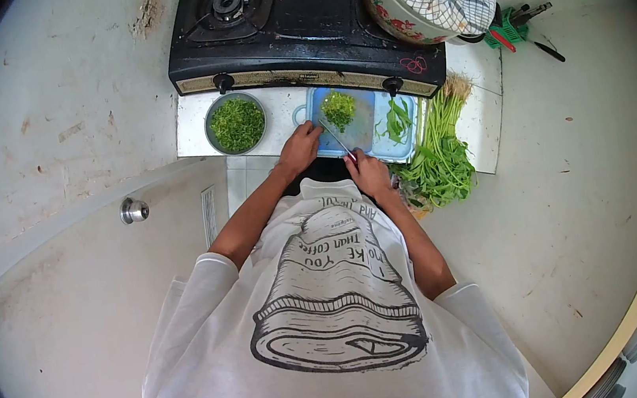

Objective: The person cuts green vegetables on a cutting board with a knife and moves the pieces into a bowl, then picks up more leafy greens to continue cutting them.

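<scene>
My right hand [368,171] is wrapped round the handle of a knife [336,138], whose blade points up and left over a blue chopping board [362,126]. My left hand [301,148] is closed at the board's left edge, near the blade tip; anything between its fingers is too small to make out. A small heap of chopped greens [338,109] lies on the board, just above the blade. Some loose green leaves [397,121] rest on a light blue tray at the board's right.
A round bowl of chopped greens [237,125] stands on the counter [194,127] at the left. Long leafy stalks [443,144] lie at the right. Behind are a black gas stove [303,10] and a cloth-covered pot [400,18]. A green basket [506,31] holds utensils.
</scene>
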